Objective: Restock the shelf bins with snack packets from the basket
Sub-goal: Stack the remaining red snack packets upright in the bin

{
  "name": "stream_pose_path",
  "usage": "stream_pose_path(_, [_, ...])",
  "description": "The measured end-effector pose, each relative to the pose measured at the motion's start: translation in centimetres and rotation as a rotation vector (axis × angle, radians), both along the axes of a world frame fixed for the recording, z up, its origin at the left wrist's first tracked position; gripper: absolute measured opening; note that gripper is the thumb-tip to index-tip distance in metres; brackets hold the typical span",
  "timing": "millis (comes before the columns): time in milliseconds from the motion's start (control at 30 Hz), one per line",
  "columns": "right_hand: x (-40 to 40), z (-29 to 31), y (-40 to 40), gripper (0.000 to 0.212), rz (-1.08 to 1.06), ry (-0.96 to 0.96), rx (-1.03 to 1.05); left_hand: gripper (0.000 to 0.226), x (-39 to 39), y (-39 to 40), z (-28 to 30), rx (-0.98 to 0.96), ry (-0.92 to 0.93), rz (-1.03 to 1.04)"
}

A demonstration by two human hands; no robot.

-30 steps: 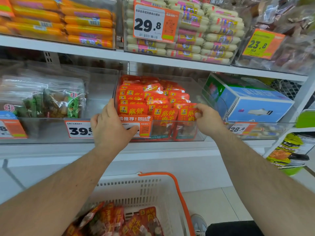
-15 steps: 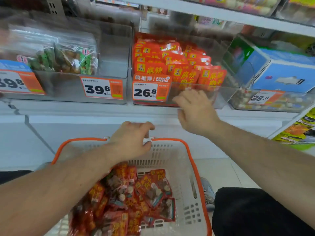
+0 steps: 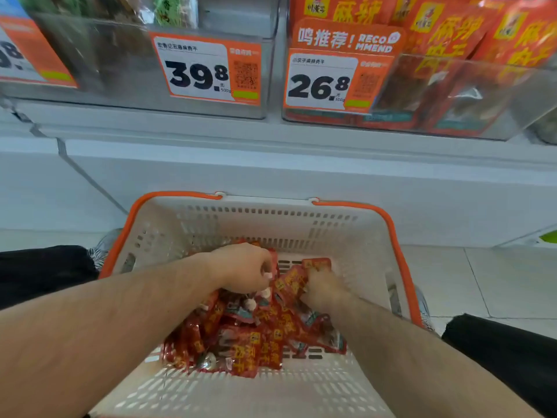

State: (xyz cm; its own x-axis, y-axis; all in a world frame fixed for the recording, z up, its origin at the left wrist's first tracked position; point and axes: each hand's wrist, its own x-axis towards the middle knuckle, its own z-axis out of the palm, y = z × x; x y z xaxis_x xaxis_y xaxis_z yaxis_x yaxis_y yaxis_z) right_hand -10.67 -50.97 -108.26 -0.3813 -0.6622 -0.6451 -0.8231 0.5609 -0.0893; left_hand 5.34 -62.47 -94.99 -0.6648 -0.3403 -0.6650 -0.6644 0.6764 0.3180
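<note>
**Both hands in the basket, under the stocked shelf**

A pale tiled floor [image 3: 497, 282] runs up to a white shelf base [image 3: 301, 176], smooth and flat-faced. At twelve o'clock the shelf carries clear, hard-walled plastic bins. The left bin [image 3: 126, 70] bears a glossy orange-edged price tag reading 39.8 [image 3: 205, 69]. The right bin [image 3: 482, 95], at one o'clock, bears a tag reading 26.8 [image 3: 328, 79] and holds upright red-orange packets [image 3: 446, 34] with yellow lettering.

At the centre sits a cream plastic basket [image 3: 271, 224], rectangular, its walls and floor pierced with rows of slots, its rim edged by an orange handle [image 3: 394, 236]. A loose heap of shiny, crinkled red snack packets [image 3: 259, 336] lies on the basket floor, spreading from the middle toward six o'clock.

The left hand [image 3: 244, 267] is curled, its fingers closed on packets at the top of the heap. The right hand [image 3: 322, 288], just beside it at three o'clock, is also curled, fingers bunched round a red packet. Dark fabric [image 3: 506, 357] shows at four and nine o'clock beside the basket.
</note>
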Motion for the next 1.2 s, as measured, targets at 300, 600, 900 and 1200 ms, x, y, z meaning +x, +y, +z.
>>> stream_pose_path(300, [1.3,-4.4,1.4,0.113,-0.205,0.053,-0.058,0.033,-0.4,0.5,-1.1,0.082,-0.088,0.027])
stream_pose_path(600, [-1.0,4.8,-1.4,0.053,-0.124,-0.303,-0.273,0.044,-1.3,0.2,2.1,-0.021,0.107,0.366])
stream_pose_path(900, [-3.0,20.0,-3.5,0.011,0.102,-0.330,-0.430,0.064,-1.0,0.7,6.6,0.125,0.478,0.815])
stream_pose_path(1200, [-5.4,30.2,-1.7,0.015,-0.188,-0.646,-0.671,0.010,-3.9,2.1,12.9,0.483,1.071,0.933])
